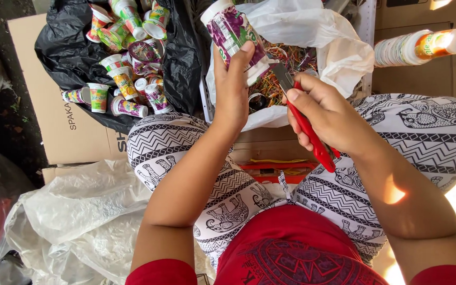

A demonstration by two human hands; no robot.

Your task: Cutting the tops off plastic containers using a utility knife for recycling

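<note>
Gripping a purple plastic cup above the lap, the left hand is clamped around it; the right hand clasps a red utility knife, blade touching the cup

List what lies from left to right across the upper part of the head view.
Black bag of loose printed cups → left hand holding a purple-printed cup → right hand holding a red utility knife → white plastic bag → stack of nested cups lying on its side.
</note>
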